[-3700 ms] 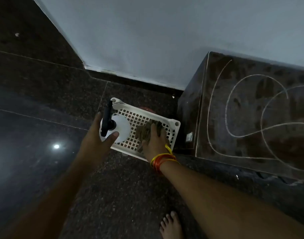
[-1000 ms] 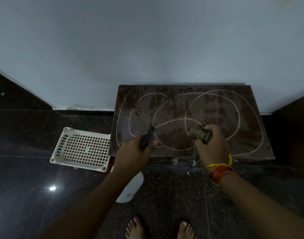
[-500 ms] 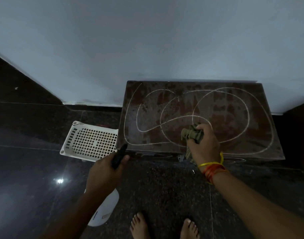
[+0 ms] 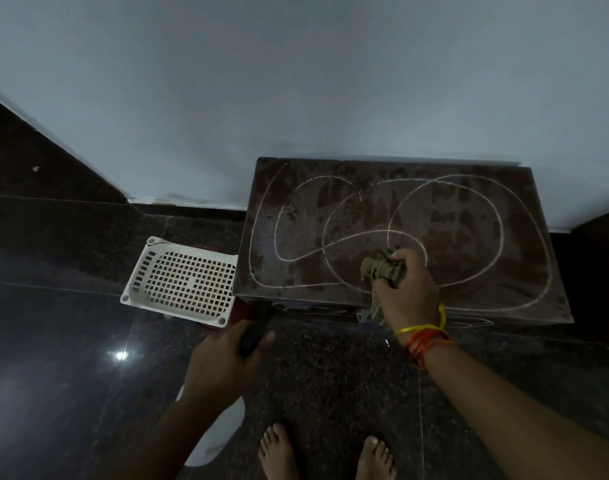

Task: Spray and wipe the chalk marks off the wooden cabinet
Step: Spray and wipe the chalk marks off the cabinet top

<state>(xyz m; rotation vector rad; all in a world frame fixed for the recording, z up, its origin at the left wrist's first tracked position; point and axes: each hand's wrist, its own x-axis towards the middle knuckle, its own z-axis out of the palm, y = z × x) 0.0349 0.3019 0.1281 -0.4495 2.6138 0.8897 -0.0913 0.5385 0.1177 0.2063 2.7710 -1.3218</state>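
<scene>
Chalk marks [image 4: 393,233] loop across the mottled wooden cabinet [image 4: 524,271]; the right hand [image 4: 405,292] clenches a crumpled olive cloth [image 4: 382,268], the left hand [image 4: 223,362] grips a white spray bottle [image 4: 216,434].

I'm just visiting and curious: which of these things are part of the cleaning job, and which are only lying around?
Part of the job:
- wooden cabinet with chalk marks on top
- cloth, bunched in the right hand
- spray bottle, held low by the left hand

Just lying about:
- white plastic basket on the floor beside the cabinet
</scene>
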